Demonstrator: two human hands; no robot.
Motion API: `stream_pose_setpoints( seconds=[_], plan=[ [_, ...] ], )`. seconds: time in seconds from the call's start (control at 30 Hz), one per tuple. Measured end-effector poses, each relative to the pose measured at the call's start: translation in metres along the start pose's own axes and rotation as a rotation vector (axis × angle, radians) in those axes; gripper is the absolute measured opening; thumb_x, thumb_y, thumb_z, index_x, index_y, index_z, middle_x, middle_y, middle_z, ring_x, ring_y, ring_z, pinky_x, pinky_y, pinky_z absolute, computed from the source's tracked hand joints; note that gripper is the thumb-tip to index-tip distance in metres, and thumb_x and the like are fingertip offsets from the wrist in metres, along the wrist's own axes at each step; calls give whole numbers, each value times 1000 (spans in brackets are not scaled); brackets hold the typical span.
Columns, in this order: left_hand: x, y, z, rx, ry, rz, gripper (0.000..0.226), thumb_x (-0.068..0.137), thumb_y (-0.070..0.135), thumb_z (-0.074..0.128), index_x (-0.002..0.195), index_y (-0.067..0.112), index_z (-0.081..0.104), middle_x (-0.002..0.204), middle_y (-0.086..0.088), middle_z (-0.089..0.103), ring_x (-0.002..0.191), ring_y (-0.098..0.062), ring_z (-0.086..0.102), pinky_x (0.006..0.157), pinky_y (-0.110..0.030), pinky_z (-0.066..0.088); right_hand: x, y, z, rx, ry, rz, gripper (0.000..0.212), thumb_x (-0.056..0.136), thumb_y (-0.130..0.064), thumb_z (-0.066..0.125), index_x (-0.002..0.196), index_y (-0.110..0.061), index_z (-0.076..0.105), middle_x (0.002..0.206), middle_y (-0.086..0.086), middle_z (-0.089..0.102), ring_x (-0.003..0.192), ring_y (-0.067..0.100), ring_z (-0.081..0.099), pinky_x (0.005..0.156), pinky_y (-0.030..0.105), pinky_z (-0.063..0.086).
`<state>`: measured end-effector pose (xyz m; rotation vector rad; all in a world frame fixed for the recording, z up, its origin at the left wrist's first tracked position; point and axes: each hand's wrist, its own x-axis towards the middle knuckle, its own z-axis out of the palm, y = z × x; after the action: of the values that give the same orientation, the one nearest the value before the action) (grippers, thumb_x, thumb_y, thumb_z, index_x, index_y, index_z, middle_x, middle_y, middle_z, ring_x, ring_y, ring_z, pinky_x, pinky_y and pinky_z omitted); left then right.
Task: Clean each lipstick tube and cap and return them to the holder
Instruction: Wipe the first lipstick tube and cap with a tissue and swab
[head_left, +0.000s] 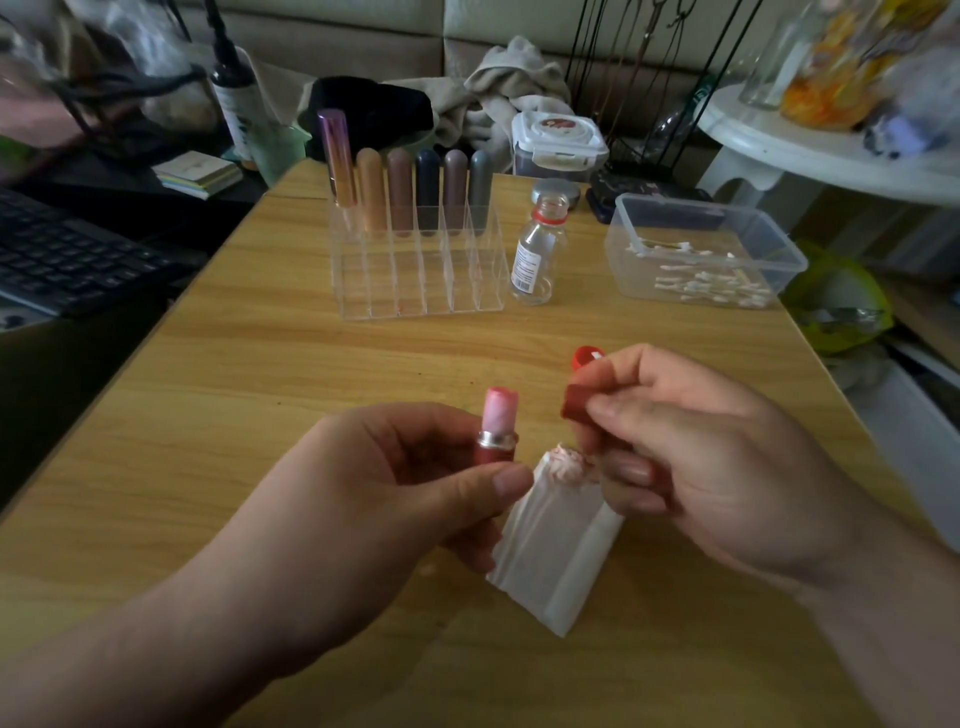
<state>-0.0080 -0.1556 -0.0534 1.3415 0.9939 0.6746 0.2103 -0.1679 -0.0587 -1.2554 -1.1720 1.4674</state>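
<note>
The left hand (395, 483) grips the lipstick tube (496, 449) by its dark red base. The thumb and fingers (511, 480) curl round it, so the tube stands nearly upright above the worktop (260, 395) with the pink stick bare and pointing up and away. Just to its right, apart from it and about level with the stick, the right hand (691, 457) pinches the red cap (575, 406) between thumb and forefinger. The cap's long axis is tilted, not in line with the tube. The lower fingers of the same hand seem to hold a folded white tissue (556, 535), stained pink at its top edge, which hangs between the two hands.

The cap likely needs turning until its mouth faces down over the stick, though the mouth's direction cannot be told here. The clear holder (421, 280) stands well ahead of both hands, its near compartments free and six lipsticks in its back row.
</note>
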Motion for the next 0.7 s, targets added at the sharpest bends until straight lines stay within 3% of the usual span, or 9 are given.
stream_pose_setpoints(
  seconds=[0.13, 0.27, 0.47, 0.57, 0.7],
  plan=[
    [1, -2, -1, 0, 26, 16, 28, 60, 34, 78, 84, 22, 77, 69, -8, 73, 60, -20, 68, 58, -23, 56, 4, 1, 4, 185, -73, -47, 16, 86, -14, 60, 96, -4, 69, 69, 9, 49, 51, 13, 30, 42, 22, 31],
    [0, -4, -1, -1, -23, 0, 27, 64, 37, 76, 86, 23, 78, 73, -10, 73, 63, -23, 69, 63, -28, 58, 5, 3, 9, 221, -110, -32, 19, 86, -16, 59, 95, -4, 71, 67, 9, 42, 52, 14, 28, 42, 22, 27],
    [3, -9, 1, -47, -116, -67, 15, 77, 27, 73, 85, 15, 79, 67, -2, 71, 62, -18, 65, 63, -27, 53, 5, 4, 13, 181, -78, -66, 29, 83, -11, 58, 110, -2, 60, 68, 9, 58, 54, 18, 28, 45, 29, 23],
    [3, -10, -1, -50, -173, -103, 18, 84, 30, 76, 89, 13, 79, 74, -6, 73, 66, -21, 65, 66, -29, 54, 5, 5, 13, 91, -88, -141, 20, 84, -10, 61, 102, -4, 55, 75, 15, 67, 53, 19, 39, 45, 27, 33],
    [5, -12, -1, -83, -185, -112, 19, 80, 30, 79, 90, 14, 79, 79, -9, 74, 67, -21, 65, 66, -30, 54, 1, 9, 12, -115, -45, -269, 18, 83, -13, 67, 100, -6, 67, 81, 7, 68, 71, 22, 58, 61, 27, 50]
  ],
)
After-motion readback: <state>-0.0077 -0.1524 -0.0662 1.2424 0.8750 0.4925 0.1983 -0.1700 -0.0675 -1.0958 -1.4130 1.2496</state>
